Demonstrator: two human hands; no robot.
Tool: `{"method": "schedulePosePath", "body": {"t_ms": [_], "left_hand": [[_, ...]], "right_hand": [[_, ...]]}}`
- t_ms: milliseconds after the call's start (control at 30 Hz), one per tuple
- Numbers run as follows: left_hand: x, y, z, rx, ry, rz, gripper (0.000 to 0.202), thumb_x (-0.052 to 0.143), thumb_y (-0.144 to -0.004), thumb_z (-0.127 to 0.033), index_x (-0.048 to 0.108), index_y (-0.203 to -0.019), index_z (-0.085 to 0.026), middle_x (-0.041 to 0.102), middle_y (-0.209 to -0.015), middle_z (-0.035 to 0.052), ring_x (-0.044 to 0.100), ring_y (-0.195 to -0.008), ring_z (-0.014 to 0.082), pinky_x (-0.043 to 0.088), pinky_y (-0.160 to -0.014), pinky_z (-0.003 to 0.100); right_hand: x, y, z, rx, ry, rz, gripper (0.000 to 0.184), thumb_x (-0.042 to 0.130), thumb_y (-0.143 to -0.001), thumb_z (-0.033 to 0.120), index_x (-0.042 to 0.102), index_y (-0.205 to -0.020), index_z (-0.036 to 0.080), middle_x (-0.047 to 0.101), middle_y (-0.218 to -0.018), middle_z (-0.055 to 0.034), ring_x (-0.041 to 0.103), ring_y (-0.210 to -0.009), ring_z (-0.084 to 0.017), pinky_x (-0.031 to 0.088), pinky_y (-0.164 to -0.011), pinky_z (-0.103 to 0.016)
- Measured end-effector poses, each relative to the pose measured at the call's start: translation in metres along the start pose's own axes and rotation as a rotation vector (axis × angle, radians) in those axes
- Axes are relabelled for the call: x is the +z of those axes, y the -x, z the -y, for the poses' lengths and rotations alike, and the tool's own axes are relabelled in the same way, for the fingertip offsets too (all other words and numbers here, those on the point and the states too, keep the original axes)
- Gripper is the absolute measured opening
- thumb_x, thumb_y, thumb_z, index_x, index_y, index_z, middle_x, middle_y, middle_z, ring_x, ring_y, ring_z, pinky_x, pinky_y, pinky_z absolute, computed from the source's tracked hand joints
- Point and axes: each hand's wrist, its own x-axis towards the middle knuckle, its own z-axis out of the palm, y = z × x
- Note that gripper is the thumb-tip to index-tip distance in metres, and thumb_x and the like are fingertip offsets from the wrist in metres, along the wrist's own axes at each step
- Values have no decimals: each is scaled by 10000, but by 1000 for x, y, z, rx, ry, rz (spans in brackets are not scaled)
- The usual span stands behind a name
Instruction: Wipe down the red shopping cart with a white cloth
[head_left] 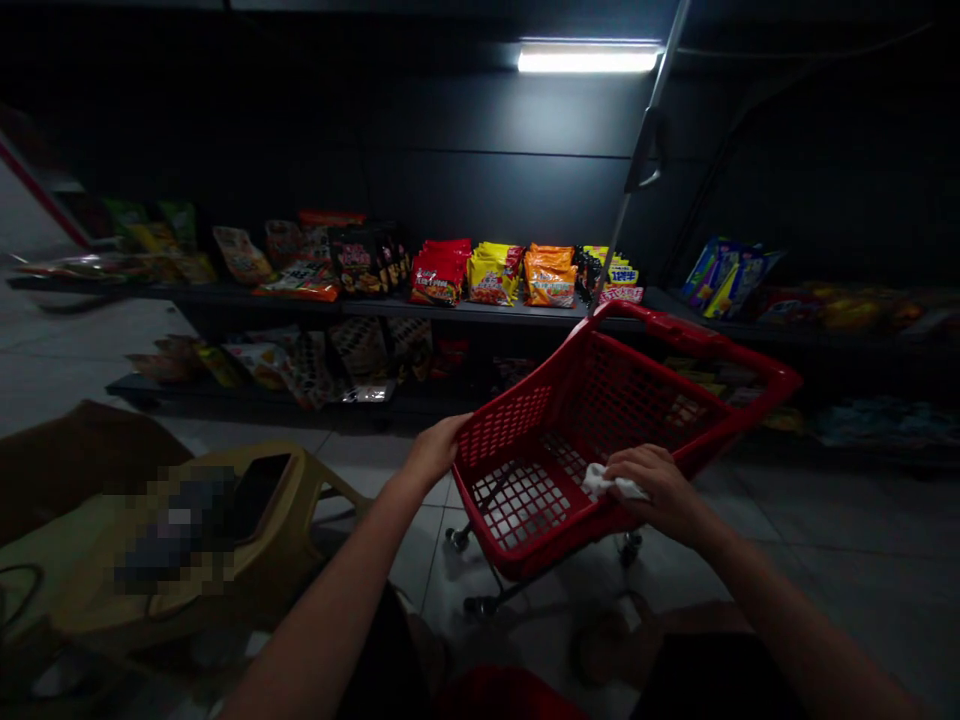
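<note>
A red plastic shopping cart (525, 560) stands on wheels right in front of me, its grid basket holding nothing that I can make out. My left hand (437, 450) is closed over the basket's left rim. On the near right rim, my right hand (651, 485) presses a crumpled white cloth (598, 481) against the red plastic, fingers wrapped over it. Part of the cloth sticks out on both sides of the fingers.
Snack packets (495, 272) line a dark shelf (480, 312) behind the cart, with more packets (367, 350) on the lower one. At left, a yellowish stool (300, 475) bears a phone (259, 495) and a blurred-out item. A cardboard box (90, 440) sits beside it. A lamp (589, 60) glows above.
</note>
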Motion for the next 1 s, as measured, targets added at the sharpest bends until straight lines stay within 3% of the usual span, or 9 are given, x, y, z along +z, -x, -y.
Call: {"method": "schedulePosePath", "body": {"t_ms": [133, 267, 333, 400, 533, 700, 867, 933, 1000], "left_hand": [[9, 51, -27, -7, 1, 18, 644, 463, -800, -67, 500, -1414, -259, 620, -1256, 69, 597, -1159, 197, 460, -1004, 325], [11, 100, -47, -52, 125, 142, 742, 515, -846, -190, 259, -1536, -292, 602, -1224, 71, 644, -1006, 183, 504, -925, 337], [12, 104, -51, -77, 165, 192, 811, 554, -877, -321, 130, -1568, -297, 592, -1252, 84, 648, -1023, 202, 507, -942, 375], [15, 91, -55, -58, 179, 111, 859, 570, -885, -424, 84, -1575, -266, 499, -1406, 134, 548, -1253, 267, 436, -1065, 456], [34, 49, -71, 6, 219, -149, 867, 599, -881, -379, 97, -1574, -239, 71, -1659, 141, 91, -1528, 324, 167, -1223, 544], [52, 47, -78, -49, 292, -176, 852, 491, -795, -40, 204, -1564, -270, -281, -1628, 15, -57, -1531, 314, 213, -1229, 506], [34, 71, -53, -41, 292, -189, 905, 437, -728, 40, 267, -1545, -310, -359, -1586, -89, -137, -1520, 283, 128, -1252, 489], [26, 74, -44, -37, 289, -195, 911, 427, -733, 39, 236, -1554, -307, -358, -1588, -83, -160, -1515, 272, 99, -1252, 494], [21, 75, -39, -60, 318, -218, 940, 427, -747, 28, 125, -1577, -293, -318, -1610, -45, -167, -1515, 254, 81, -1251, 498]], "right_hand": [[-7, 5, -22, 97, 72, 38, 209, 566, -915, 319, 685, -1058, 224, 706, -1085, -84, 626, -1002, -216, 364, -910, -371], [-13, 2, -26, 165, 144, 133, 202, 545, -925, 318, 692, -1037, 237, 701, -1085, -68, 630, -972, -200, 374, -873, -345], [-12, -5, -20, 194, 189, 213, 205, 527, -942, 339, 696, -1015, 248, 705, -1047, -56, 637, -951, -190, 379, -878, -339], [-4, -18, -11, 245, 206, 310, 201, 530, -942, 341, 696, -998, 242, 705, -1019, -57, 648, -932, -187, 400, -850, -315], [31, -63, 4, 304, 9, 567, 135, 609, -887, 304, 698, -938, 217, 723, -941, -21, 664, -817, -149, 428, -701, -213], [86, -116, 10, 378, -13, 562, 246, 556, -925, 313, 665, -1109, 193, 691, -1156, -85, 651, -997, -183, 460, -815, -236], [139, -110, 37, 402, -18, 627, 467, 693, -839, 311, 590, -1273, 175, 606, -1328, -152, 601, -1170, -241, 474, -933, -312], [158, -100, 60, 389, -24, 667, 557, 742, -802, 349, 570, -1300, 167, 571, -1365, -176, 572, -1218, -286, 473, -970, -381], [173, -93, 86, 353, -42, 696, 468, 674, -869, 350, 578, -1283, 155, 563, -1359, -184, 557, -1233, -301, 468, -990, -436]]}}
